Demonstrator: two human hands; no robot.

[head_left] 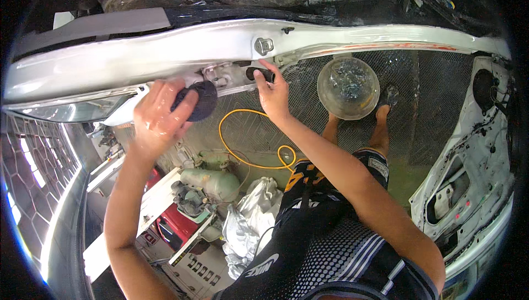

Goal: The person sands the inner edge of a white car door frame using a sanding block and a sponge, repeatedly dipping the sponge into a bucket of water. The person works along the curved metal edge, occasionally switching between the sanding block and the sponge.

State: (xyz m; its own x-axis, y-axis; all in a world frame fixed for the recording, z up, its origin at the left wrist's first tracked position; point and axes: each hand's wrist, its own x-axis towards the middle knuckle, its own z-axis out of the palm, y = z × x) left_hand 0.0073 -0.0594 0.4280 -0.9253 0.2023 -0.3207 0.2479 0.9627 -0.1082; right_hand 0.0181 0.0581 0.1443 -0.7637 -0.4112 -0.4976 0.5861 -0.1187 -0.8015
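Note:
Wet and slightly blurred, my left hand point(162, 114) is closed around a dark round pad point(201, 100), at the inner edge of a white car body panel point(143, 52). A metal hinge-like bracket point(225, 75) sits just right of the pad. My right hand point(273, 92) pinches a short black tube-like piece point(260, 74) between thumb and fingers, beside the bracket. Whether that piece is fixed to the car cannot be made out. A metal striker point(264, 46) is set in the panel above my right hand.
A translucent bucket point(348, 88) of water stands by my feet on the ridged floor. A yellow hose point(242, 110) loops nearby. To the left are a green tank point(212, 183), silvery sheeting point(254, 212) and a red case point(175, 227). A stripped car door point(468, 162) stands right.

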